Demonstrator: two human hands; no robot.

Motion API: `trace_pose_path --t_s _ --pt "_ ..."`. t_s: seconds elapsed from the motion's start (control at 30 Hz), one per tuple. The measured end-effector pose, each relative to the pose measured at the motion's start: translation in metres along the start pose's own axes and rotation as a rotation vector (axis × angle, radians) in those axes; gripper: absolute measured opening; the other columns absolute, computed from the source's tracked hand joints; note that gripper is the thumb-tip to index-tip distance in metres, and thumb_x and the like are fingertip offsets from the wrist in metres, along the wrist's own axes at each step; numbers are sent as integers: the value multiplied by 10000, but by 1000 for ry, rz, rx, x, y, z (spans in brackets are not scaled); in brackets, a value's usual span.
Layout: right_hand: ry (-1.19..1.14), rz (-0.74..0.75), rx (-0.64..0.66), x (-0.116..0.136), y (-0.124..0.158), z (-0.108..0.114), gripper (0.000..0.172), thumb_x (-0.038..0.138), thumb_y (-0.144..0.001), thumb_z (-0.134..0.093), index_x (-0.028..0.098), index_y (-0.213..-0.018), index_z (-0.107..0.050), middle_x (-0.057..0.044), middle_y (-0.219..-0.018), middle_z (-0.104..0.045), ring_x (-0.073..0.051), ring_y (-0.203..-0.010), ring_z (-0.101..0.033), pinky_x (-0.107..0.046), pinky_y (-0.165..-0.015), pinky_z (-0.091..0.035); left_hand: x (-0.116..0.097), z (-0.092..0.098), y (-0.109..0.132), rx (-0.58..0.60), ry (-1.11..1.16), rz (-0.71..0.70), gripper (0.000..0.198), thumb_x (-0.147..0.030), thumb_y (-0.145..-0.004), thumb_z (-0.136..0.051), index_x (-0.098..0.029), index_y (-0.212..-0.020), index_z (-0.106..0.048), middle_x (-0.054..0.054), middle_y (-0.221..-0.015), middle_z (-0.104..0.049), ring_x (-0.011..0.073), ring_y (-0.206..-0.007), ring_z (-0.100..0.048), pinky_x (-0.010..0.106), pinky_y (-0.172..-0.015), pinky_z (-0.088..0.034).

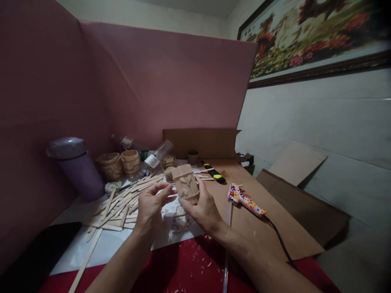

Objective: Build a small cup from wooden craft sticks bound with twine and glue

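My right hand (205, 205) is closed around the lower right side of a small pot made of wooden craft sticks (185, 183). Twine bands run round it near top and bottom, with leaf-like pieces on its face. My left hand (154, 203) is just left of the pot, thumb and fingertips pinched together; whatever may be between them is too small to make out. Below the hands, scraps lie on white paper (106, 248). Behind my left hand spreads a pile of loose craft sticks (134, 199).
A flowered glue gun (244, 199) with a black cord lies on cardboard at right, near a yellow-black utility knife (214, 171). At left stand a purple tumbler (77, 167) and two decorated pots (130, 162). A plastic bottle (157, 156) leans behind; red cloth (180, 264) covers the front.
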State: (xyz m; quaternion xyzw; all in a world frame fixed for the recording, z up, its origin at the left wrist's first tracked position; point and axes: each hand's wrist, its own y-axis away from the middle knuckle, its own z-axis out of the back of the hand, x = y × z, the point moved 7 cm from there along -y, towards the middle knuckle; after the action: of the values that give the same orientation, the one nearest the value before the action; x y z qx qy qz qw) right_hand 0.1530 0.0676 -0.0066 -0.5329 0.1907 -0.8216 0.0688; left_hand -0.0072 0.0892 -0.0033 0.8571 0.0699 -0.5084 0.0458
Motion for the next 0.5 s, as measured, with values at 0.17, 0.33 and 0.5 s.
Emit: trace_pose_path --t_s 0.17,0.33,0.5 --pt "20 -10 34 1 1 -2 864 334 -728 -689 104 -1473 -315 -198 -1233 -662 -322 -1110 -653 -464 -932 -517 -1 -2 2 34 -47 3 426 -311 -378 -918 -95 -684 -714 34 -604 -697 136 -497 -638 212 -462 -508" --pt "98 -13 31 2 4 -4 855 340 -724 -679 128 -1475 -328 -191 -1285 -638 -334 -1149 -635 -460 -931 -519 -3 -7 7 104 -136 -54 321 -312 -503 -876 -99 -681 -715 43 -588 -683 131 -510 -618 196 -435 -477" --pt "135 -33 41 2 6 -6 873 297 -697 -662 109 -1480 -326 -198 -1250 -655 -345 -1124 -644 -474 -932 -513 1 -11 9 124 -168 -65 297 -326 -519 -859 -107 -628 -691 -5 -553 -614 74 -421 -488 179 -343 -390"
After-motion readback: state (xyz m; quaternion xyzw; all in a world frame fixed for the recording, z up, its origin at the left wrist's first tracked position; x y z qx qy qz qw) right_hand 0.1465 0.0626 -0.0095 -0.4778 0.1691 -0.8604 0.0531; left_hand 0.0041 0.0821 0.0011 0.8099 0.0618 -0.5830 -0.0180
